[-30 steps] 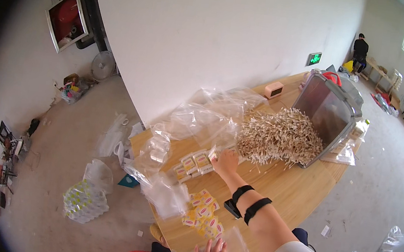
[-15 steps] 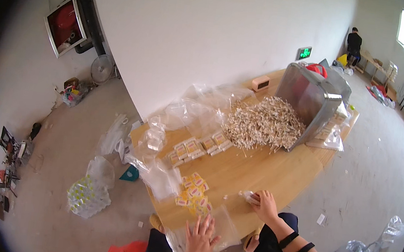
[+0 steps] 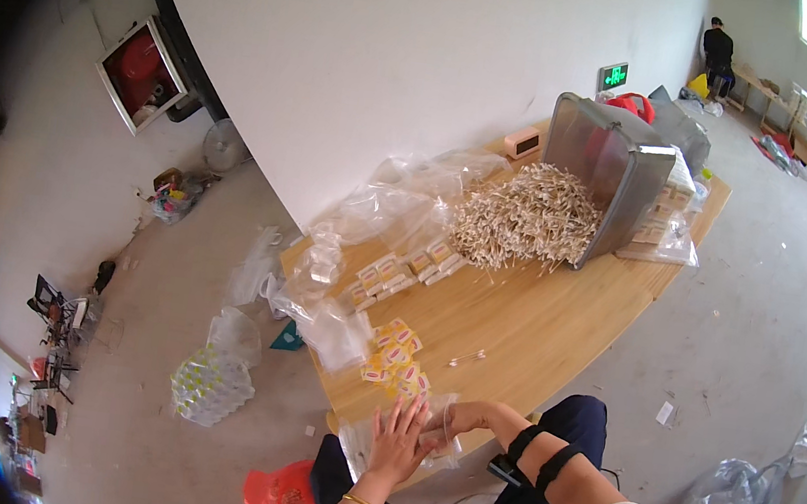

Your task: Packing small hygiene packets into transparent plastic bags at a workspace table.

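At the near table edge lies a clear plastic bag [image 3: 355, 440]. My left hand [image 3: 397, 443] presses flat on it, fingers stretched out. Right beside it, my right hand [image 3: 468, 417] is curled at the bag's edge, its fingertips partly hidden by the clear film; what they grip cannot be made out. Just beyond the left fingers are several yellow-and-white printed cards [image 3: 395, 357]. A couple of loose cotton swabs [image 3: 467, 359] rest on the wood farther in. Small packs of cotton swabs [image 3: 383, 280] stand in a row toward the left edge.
A big heap of cotton swabs [image 3: 529, 217] spills from a grey bin [image 3: 625, 168] tipped on its side. Crumpled clear bags [image 3: 380, 194] line the wall side, near a pink clock [image 3: 522, 143]. A red bag [image 3: 278, 497] is on the floor. A person [image 3: 716, 59] is far off.
My right hand has moved left from the table's right side to the clear bag beside my left hand. The bundle it held is no longer visible; two loose swabs show on the table.
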`<state>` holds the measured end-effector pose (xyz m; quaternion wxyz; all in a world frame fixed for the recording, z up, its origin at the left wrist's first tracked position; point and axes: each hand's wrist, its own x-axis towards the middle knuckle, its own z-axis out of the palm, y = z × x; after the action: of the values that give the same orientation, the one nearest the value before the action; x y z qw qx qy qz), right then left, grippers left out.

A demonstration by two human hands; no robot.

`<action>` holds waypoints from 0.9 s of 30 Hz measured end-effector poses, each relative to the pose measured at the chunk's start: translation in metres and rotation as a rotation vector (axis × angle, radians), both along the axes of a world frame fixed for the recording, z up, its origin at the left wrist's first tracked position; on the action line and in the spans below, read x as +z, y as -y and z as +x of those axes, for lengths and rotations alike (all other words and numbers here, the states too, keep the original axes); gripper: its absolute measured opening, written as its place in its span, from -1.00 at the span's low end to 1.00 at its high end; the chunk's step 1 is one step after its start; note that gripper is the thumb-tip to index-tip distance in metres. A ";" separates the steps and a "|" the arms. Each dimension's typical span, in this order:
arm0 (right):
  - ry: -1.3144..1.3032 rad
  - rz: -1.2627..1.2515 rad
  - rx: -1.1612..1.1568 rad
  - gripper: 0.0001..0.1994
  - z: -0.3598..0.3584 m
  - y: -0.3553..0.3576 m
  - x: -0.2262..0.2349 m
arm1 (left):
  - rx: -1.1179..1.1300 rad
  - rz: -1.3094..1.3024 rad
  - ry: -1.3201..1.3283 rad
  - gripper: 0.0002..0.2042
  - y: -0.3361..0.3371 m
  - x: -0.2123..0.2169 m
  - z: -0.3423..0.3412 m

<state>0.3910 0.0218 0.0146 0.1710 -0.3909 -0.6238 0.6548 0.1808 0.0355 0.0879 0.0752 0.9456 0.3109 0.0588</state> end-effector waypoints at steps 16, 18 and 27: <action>-0.168 0.122 -0.227 -0.50 -0.056 0.035 -0.014 | 0.279 -0.020 -0.026 -0.72 0.092 0.017 -0.007; -0.179 0.139 -0.254 -0.50 -0.062 0.035 -0.011 | 0.296 -0.108 -0.144 -0.72 0.096 0.014 -0.007; -0.225 0.217 -0.407 -0.50 -0.077 0.042 -0.001 | 0.228 -0.325 -0.083 -0.67 0.099 0.006 -0.013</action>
<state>0.3145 -0.0205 0.0137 0.4083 -0.4125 -0.5760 0.5756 0.1678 -0.0635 0.0937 0.2070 0.8813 0.4241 -0.0232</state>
